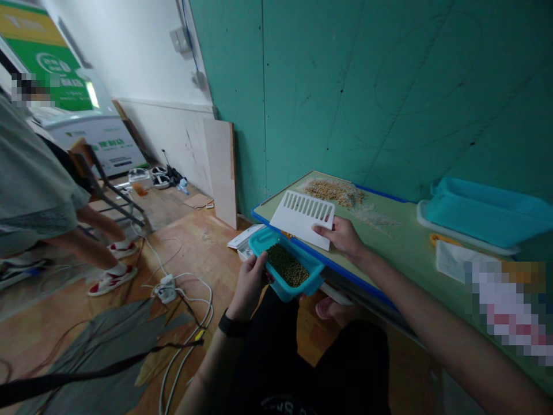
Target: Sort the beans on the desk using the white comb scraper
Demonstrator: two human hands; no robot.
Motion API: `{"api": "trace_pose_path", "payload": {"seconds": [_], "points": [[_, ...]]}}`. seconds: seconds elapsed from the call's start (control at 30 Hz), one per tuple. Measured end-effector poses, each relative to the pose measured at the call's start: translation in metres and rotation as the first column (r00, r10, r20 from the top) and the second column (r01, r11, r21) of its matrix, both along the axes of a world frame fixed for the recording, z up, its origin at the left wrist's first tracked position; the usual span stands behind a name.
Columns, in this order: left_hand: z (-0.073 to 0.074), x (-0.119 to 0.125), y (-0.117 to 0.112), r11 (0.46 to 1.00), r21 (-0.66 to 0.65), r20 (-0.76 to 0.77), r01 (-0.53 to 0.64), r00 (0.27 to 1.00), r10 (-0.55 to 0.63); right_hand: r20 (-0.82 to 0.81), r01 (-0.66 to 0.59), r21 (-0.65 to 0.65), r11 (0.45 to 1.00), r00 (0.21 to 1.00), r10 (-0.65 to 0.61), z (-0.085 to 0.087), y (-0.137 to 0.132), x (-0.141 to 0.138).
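My left hand [249, 283] grips the near rim of a small teal tray [286, 288] holding green beans [287, 265], kept just below the edge of the green table [389, 242]. My right hand [343, 236] pinches the lower corner of a white slotted scraper card [302, 217] that lies on the table edge above the tray. Farther back on the table lie a pile of yellow beans [334, 191] and a scatter of white grains [374, 216].
A teal lidded container on a white tray [484, 216] stands at the table's right, with a white paper [451, 259] beside it. Another person [38, 190] in red-and-white shoes stands at left. A power strip [166, 290] and cables trail over the wooden floor.
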State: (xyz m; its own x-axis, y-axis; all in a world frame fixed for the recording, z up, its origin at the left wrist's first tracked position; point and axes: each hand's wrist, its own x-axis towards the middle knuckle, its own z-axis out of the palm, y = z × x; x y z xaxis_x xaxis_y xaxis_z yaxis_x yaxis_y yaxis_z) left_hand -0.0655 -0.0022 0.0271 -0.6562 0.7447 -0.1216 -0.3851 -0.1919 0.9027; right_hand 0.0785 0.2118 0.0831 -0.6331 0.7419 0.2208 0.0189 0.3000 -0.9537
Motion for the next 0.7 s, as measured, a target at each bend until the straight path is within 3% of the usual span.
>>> {"api": "trace_pose_path", "payload": {"seconds": [0.33, 0.53, 0.7], "points": [[0.0025, 0.0021, 0.001, 1.0, 0.007, 0.032, -0.001, 0.999, 0.001, 0.009, 0.005, 0.007, 1.0, 1.0, -0.005, -0.0013, 0.0001, 0.001], [0.0059, 0.0043, 0.0003, 1.0, 0.026, 0.048, 0.008, 0.999, -0.009, -0.008, 0.081, 0.036, 0.996, 0.997, -0.081, 0.002, -0.0018, 0.0022], [0.0033, 0.0035, 0.0005, 1.0, 0.018, 0.053, 0.003, 0.999, -0.004, 0.031, 0.035, 0.06, 0.998, 0.999, -0.037, 0.0036, -0.0077, 0.0046]]}}
